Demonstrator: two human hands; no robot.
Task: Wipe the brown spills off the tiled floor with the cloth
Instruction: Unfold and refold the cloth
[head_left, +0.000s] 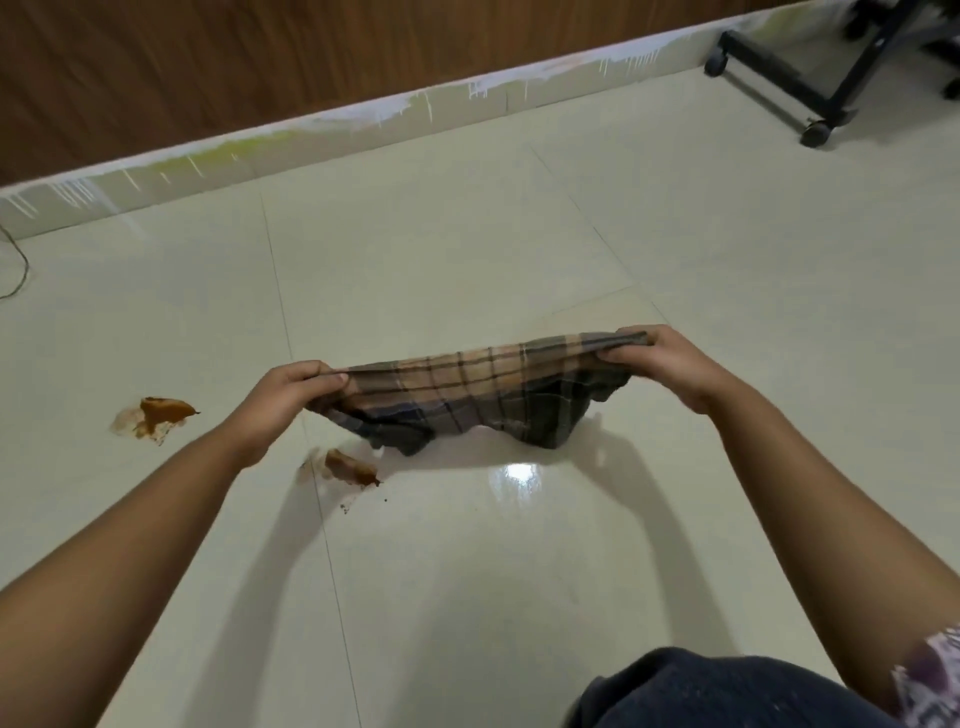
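Note:
A brown and grey checked cloth (467, 395) hangs stretched between both hands just above the pale tiled floor (467, 249). My left hand (291, 400) pinches its left end and my right hand (660, 364) grips its right end. The cloth's lower folds sag close to the tiles. One brown spill (350, 467) lies below the cloth's left end, near my left wrist. A second brown spill (158, 415) sits farther left on the floor, with a paler smear around it.
A wood-panelled wall with a paint-streaked skirting (311, 130) runs along the back. A black wheeled stand (779, 78) is at the far right. A thin cable (18, 265) lies at the left edge. My knee in dark fabric (701, 691) is at the bottom.

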